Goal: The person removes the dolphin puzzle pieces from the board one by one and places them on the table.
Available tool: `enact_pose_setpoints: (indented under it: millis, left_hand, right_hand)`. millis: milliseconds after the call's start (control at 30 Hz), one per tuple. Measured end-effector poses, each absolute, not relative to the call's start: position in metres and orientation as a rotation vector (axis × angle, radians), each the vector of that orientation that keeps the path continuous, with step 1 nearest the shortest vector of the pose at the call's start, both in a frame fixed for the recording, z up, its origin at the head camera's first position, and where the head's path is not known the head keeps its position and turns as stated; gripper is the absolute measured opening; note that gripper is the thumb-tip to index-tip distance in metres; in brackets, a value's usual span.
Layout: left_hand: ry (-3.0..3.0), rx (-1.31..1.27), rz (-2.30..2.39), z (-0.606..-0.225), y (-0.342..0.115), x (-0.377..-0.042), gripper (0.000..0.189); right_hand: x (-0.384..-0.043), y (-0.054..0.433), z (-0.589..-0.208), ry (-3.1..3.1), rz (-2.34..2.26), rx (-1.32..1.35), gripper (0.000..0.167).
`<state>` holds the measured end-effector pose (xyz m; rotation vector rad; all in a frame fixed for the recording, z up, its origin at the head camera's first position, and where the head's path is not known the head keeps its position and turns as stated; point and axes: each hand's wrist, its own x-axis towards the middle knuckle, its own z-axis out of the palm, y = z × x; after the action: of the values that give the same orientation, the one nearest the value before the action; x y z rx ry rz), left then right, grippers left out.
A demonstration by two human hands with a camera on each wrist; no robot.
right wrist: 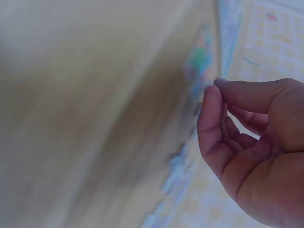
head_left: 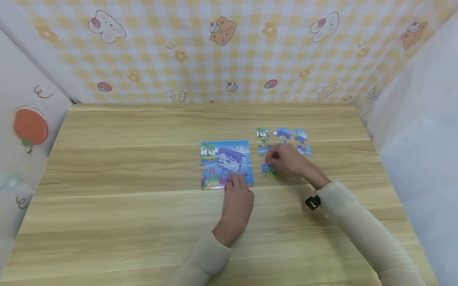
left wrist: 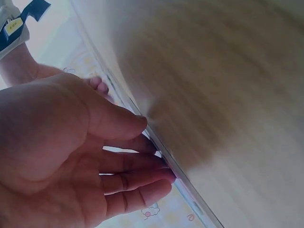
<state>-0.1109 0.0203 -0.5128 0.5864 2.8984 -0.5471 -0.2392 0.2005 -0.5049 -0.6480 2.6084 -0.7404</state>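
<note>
On the wooden table lies a square dolphin picture puzzle (head_left: 226, 159), lying flat. My left hand (head_left: 239, 201) rests its fingertips on the near edge of that puzzle; in the left wrist view the fingers (left wrist: 137, 185) are extended over its edge. To the right, loose jigsaw pieces (head_left: 283, 133) with a similar picture lie spaced in rows. My right hand (head_left: 289, 159) is over them, thumb and index fingertips together at the upper edge of a green coral piece (head_left: 267, 171). Whether they pinch it is unclear. The hand hides some pieces; the piece (right wrist: 199, 57) is blurred in the right wrist view.
The wooden table (head_left: 117, 216) extends left of the puzzle and in front of it. A yellow checked cloth (head_left: 187, 37) hangs behind the back edge, with pale sheets (head_left: 429, 143) at the sides. A black clip-like object (head_left: 313, 203) sits at the right cuff.
</note>
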Motion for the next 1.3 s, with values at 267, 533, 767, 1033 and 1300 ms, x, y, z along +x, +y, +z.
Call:
enact_pose_setpoints:
  millis: [267, 533, 767, 1033, 1300]
  left_hand:
    - [2.874, 0.550, -0.533, -0.509, 0.026, -0.114, 0.029]
    - [2.806, 0.464, -0.679, -0.510, 0.040, -0.115, 0.027]
    - [2.828, 0.538, -0.761, -0.516, 0.041, -0.114, 0.022]
    - [2.807, 0.574, -0.806, -0.518, 0.040, -0.112, 0.021]
    - [2.846, 0.582, -0.732, -0.515, 0.035, -0.112, 0.025]
  right_hand:
    - [-0.245, 0.165, -0.490, 2.483, -0.880, -0.869, 0.011]
    - [-0.257, 0.118, -0.490, 2.310, -0.783, -1.008, 0.021]
    - [-0.255, 0.091, -0.488, 2.151, -0.649, -1.086, 0.025]
    - [-0.252, 0.080, -0.490, 2.099, -0.524, -1.062, 0.028]
    - [-0.254, 0.076, -0.493, 2.068, -0.498, -1.084, 0.020]
